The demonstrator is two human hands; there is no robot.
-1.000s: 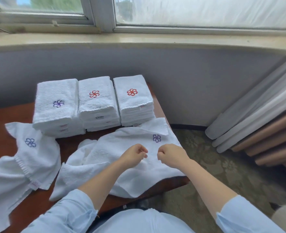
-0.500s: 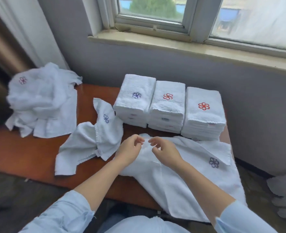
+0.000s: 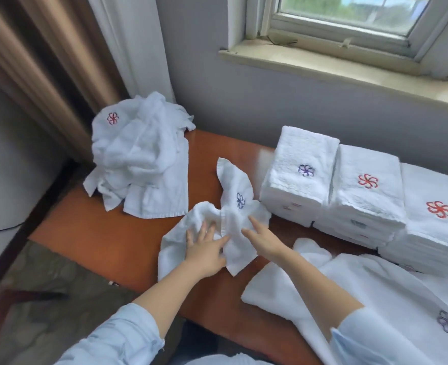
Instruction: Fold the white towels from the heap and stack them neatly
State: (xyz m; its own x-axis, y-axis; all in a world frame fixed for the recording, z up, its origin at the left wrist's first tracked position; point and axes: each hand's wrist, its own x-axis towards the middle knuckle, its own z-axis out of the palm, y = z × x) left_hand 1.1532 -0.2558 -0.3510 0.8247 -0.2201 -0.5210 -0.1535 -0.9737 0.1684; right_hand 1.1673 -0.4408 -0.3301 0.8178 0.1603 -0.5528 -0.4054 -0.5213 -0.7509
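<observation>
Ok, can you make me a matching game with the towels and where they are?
Things:
1 towel heap
2 crumpled towel
3 folded stacks
4 spread towel

Places:
A under the left hand and right hand
B beside the curtain
C near right corner of the table
D in a row below the window sill

Pairs: 1-B, 2-A, 3-D, 4-C.

Grey wall (image 3: 244,101) under a daylit window (image 3: 349,19), brown curtain (image 3: 41,69) left, wooden table (image 3: 107,233).
</observation>
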